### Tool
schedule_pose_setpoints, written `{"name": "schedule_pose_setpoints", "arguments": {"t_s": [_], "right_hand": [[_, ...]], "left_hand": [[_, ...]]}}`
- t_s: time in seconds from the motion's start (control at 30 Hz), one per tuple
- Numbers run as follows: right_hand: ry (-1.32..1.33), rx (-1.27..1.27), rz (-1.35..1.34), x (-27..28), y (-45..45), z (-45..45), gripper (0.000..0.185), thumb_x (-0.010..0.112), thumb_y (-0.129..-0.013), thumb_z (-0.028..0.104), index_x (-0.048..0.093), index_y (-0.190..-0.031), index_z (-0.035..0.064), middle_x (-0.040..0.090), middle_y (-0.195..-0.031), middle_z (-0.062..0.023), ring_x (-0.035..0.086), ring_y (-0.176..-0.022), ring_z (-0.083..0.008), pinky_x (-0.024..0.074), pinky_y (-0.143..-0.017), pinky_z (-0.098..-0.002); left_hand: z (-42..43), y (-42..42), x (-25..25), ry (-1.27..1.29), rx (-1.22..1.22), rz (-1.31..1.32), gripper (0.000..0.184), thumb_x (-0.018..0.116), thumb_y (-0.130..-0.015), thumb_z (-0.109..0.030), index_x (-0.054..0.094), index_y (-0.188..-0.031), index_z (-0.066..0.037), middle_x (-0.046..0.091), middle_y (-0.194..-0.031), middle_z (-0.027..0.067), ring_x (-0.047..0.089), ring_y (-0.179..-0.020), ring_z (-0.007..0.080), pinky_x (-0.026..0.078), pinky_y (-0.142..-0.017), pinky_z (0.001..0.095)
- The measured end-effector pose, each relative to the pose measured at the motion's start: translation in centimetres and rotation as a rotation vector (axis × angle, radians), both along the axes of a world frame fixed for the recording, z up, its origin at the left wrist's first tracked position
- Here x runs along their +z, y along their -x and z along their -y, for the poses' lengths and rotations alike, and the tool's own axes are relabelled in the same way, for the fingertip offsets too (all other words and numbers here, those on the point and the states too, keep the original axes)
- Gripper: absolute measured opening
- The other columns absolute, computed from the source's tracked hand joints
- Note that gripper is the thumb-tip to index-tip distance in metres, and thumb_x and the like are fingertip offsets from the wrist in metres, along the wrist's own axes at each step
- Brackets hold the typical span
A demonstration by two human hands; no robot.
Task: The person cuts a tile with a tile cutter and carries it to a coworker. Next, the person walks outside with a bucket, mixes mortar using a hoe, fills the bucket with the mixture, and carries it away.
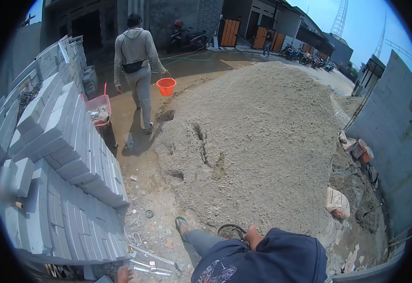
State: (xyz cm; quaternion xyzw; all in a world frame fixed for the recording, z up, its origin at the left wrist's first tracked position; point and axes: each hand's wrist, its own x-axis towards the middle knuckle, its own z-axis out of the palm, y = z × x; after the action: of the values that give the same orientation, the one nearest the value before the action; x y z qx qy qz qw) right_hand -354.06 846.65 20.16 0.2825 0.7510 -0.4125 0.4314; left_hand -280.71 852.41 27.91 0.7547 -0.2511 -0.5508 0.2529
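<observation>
At the lower middle, my right hand [252, 237] is closed beside my thigh, at the edge of a dark, round-rimmed bucket [232, 226]. Most of this bucket is hidden by my leg and clothing, and its handle does not show clearly. The near edge of a large heap of grey sand [258, 155] lies just past it. My left hand [123, 274] hangs low at the bottom edge, partly cut off, with its fingers apart and nothing in them. Close to it on the ground are pale metal strips [151, 259].
Stacked grey blocks [73, 155] line the left. A person [137, 61] walks ahead carrying an orange bucket [166, 86]. A red wheelbarrow [98, 106] stands by the blocks. On the right are a filled sack [337, 203] and a grey wall [390, 137]; motorbikes are parked farther back.
</observation>
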Motion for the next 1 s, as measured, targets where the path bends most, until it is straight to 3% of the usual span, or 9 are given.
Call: {"name": "schedule_pose_setpoints", "arguments": {"t_s": [0.2, 0.33, 0.43, 0.57, 0.7, 0.8, 0.87, 0.93, 1.0], "right_hand": [[0.159, -0.130, 0.294, -20.4, -4.3, 9.7, 0.051, 0.034, -0.088, 0.037, 0.048, -0.118, -0.0015, 0.056, -0.112, -0.0158, 0.056, -0.099, -0.0338, 0.0486, -0.085, -0.0439], [-0.020, -0.041, -0.221, -3.1, -13.3, 19.4, 0.035, 0.038, -0.083, 0.027, 0.054, -0.091, -0.0027, 0.054, -0.089, -0.0198, 0.053, -0.075, -0.0312, 0.0444, -0.056, -0.0440], [0.008, -0.113, -0.188, -5.6, -15.9, 24.6, 0.028, 0.041, -0.080, 0.027, 0.051, -0.080, 0.0005, 0.052, -0.077, -0.0196, 0.050, -0.062, -0.0311, 0.0380, -0.047, -0.0449], [0.038, 0.088, -0.071, -7.8, -17.6, 34.0, 0.032, 0.042, -0.081, 0.033, 0.049, -0.079, 0.0026, 0.049, -0.069, -0.0187, 0.045, -0.051, -0.0306, 0.0350, -0.045, -0.0441], [-0.277, -0.234, -0.049, -12.4, -21.0, 46.0, 0.038, 0.042, -0.084, 0.040, 0.053, -0.084, 0.0040, 0.053, -0.075, -0.0205, 0.050, -0.058, -0.0326, 0.0417, -0.053, -0.0477], [-0.003, -0.012, -0.057, -15.0, -21.8, 54.4, 0.028, 0.040, -0.083, 0.035, 0.051, -0.080, 0.0097, 0.052, -0.067, -0.0120, 0.049, -0.054, -0.0262, 0.0412, -0.050, -0.0363], [0.681, -0.039, -0.074, -18.5, -21.4, 61.5, 0.050, 0.040, -0.084, 0.044, 0.058, -0.090, -0.0026, 0.059, -0.092, -0.0227, 0.057, -0.092, -0.0348, 0.0480, -0.073, -0.0488], [0.510, -0.362, 0.096, -18.5, -24.5, 61.9, 0.052, 0.039, -0.085, 0.042, 0.056, -0.095, -0.0059, 0.059, -0.095, -0.0202, 0.057, -0.090, -0.0345, 0.0483, -0.071, -0.0495], [0.122, -0.273, 0.164, -14.4, -25.9, 69.4, 0.076, 0.042, -0.087, 0.045, 0.018, -0.142, -0.0008, 0.033, -0.145, -0.0107, 0.050, -0.112, -0.0377, 0.0454, -0.092, -0.0531]], "left_hand": [[21.4, -7.2, 0.4, -0.018, 0.017, 0.170, 0.030, 0.059, -0.085, -0.032, 0.051, -0.103, -0.009, 0.064, -0.087, 0.0122, 0.065, -0.073, 0.0243, 0.047, -0.053, 0.0385], [30.7, -8.2, -1.7, -0.509, -0.285, 0.184, 0.042, 0.058, -0.087, -0.032, 0.051, -0.117, -0.005, 0.065, -0.096, 0.0175, 0.067, -0.083, 0.0328, 0.050, -0.072, 0.0504], [39.4, -6.2, -1.4, -0.727, -0.300, 0.185, 0.041, 0.054, -0.090, -0.027, 0.049, -0.125, -0.005, 0.063, -0.109, 0.0205, 0.066, -0.090, 0.0331, 0.049, -0.079, 0.0531], [52.7, -1.3, -10.6, -0.500, -0.427, 0.009, 0.049, 0.053, -0.090, -0.038, 0.048, -0.125, -0.004, 0.060, -0.117, 0.0177, 0.062, -0.101, 0.0301, 0.048, -0.081, 0.0495], [69.9, 3.4, -11.8, -0.117, -0.882, -0.122, 0.043, 0.057, -0.087, -0.040, 0.057, -0.117, -0.008, 0.064, -0.104, 0.0085, 0.065, -0.086, 0.0208, 0.050, -0.072, 0.0403], [81.4, 3.2, -8.4, 0.023, -0.738, -0.249, 0.043, 0.057, -0.087, -0.040, 0.058, -0.115, -0.008, 0.065, -0.102, 0.0093, 0.065, -0.085, 0.0209, 0.049, -0.071, 0.0388], [90.6, 1.2, -5.6, -0.154, -0.670, -0.152, 0.040, 0.057, -0.087, -0.040, 0.059, -0.109, -0.006, 0.065, -0.099, 0.0101, 0.065, -0.084, 0.0209, 0.049, -0.069, 0.0380], [96.6, -2.5, -8.0, -0.201, -0.681, -0.076, 0.040, 0.057, -0.087, -0.041, 0.058, -0.108, -0.007, 0.065, -0.100, 0.0108, 0.065, -0.086, 0.0214, 0.049, -0.070, 0.0387], [105.3, -6.1, -8.2, -0.228, -0.669, 0.033, 0.046, 0.062, -0.084, -0.044, 0.058, -0.113, -0.008, 0.066, -0.103, 0.0125, 0.065, -0.088, 0.0231, 0.050, -0.072, 0.0416]]}}
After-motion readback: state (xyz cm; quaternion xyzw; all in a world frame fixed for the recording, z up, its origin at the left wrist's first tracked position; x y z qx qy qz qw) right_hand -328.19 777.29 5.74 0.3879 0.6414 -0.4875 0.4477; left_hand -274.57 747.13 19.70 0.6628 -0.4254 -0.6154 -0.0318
